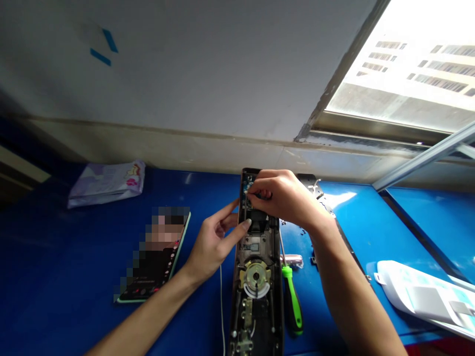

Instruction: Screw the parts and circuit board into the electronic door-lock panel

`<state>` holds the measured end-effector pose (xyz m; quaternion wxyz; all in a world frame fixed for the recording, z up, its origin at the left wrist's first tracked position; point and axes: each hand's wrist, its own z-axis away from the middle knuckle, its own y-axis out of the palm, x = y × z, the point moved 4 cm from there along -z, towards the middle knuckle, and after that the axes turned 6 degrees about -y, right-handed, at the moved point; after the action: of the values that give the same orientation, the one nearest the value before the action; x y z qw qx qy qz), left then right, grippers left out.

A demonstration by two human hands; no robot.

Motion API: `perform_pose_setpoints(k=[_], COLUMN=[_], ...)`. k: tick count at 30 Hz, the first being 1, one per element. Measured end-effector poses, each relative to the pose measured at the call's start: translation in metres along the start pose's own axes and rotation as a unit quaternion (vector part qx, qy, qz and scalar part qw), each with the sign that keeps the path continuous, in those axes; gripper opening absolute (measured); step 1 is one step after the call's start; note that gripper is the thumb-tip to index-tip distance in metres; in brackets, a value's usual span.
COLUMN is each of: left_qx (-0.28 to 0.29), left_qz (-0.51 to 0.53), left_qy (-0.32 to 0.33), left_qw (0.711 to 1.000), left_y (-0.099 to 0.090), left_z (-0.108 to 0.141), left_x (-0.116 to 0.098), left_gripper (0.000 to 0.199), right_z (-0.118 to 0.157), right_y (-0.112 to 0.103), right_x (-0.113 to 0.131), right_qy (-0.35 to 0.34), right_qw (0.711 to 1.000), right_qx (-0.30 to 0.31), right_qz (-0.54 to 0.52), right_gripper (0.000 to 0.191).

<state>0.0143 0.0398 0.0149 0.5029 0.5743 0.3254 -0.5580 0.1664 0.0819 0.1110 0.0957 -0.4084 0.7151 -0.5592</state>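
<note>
As the casing lies at six o'clock, already opened but not closed up, my left hand clamps its edge while my right hand reaches into the board, pinching or not I can't tell, the screwdriver idle at five o'clock.

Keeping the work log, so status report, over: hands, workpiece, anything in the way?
Left hand on open casing's left edge. Right hand at circuit board, partly hiding it. Green screwdriver close by, right of casing.
</note>
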Motion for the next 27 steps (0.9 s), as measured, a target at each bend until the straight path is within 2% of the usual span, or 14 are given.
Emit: perform_pose_setpoints(k=[4, 7, 10, 12, 16, 19, 21, 24, 27], left_qx=[-0.01, -0.057, -0.127, -0.147, -0.136, -0.119, -0.097, -0.066, -0.082], left_qz=[-0.047, -0.114, -0.228, -0.312, -0.462, -0.56, -0.585, -0.587, -0.599], left_qy=[0.024, 0.062, 0.106, 0.14, 0.201, 0.211, 0.196, 0.187, 0.211], left_qw=[0.999, 0.99, 0.959, 0.928, 0.853, 0.793, 0.781, 0.785, 0.768], left_y=[-0.003, -0.01, -0.019, -0.022, -0.024, -0.024, -0.025, -0.026, -0.027], left_z=[0.0, 0.0, 0.0, -0.002, -0.005, -0.006, -0.007, -0.007, -0.009], left_x=[-0.002, -0.007, -0.011, -0.014, -0.01, -0.001, 0.006, 0.014, 0.018], left_gripper=[0.07, 0.053, 0.046, 0.039, 0.028, 0.022, 0.022, 0.027, 0.029], right_z=[0.001, 0.001, 0.001, 0.002, 0.002, 0.001, 0.001, 0.001, 0.002], right_y=[-0.001, 0.0, 0.0, -0.001, -0.003, -0.003, -0.004, -0.005, -0.004], right_x=[0.002, 0.003, 0.002, 0.002, 0.002, 0.003, 0.003, 0.003, 0.004], right_qy=[-0.007, -0.006, -0.006, -0.005, -0.004, -0.004, -0.003, -0.003, -0.003], right_qw=[1.0, 1.0, 1.0, 1.0, 1.0, 1.0, 1.0, 1.0, 1.0], right_qx=[0.007, 0.006, 0.003, 0.001, -0.002, 0.001, 0.003, 0.005, 0.007], right_qz=[0.007, 0.012, 0.016, 0.019, 0.023, 0.024, 0.023, 0.022, 0.02], right_gripper=[0.021, 0.02, 0.021, 0.021, 0.02, 0.021, 0.021, 0.022, 0.022])
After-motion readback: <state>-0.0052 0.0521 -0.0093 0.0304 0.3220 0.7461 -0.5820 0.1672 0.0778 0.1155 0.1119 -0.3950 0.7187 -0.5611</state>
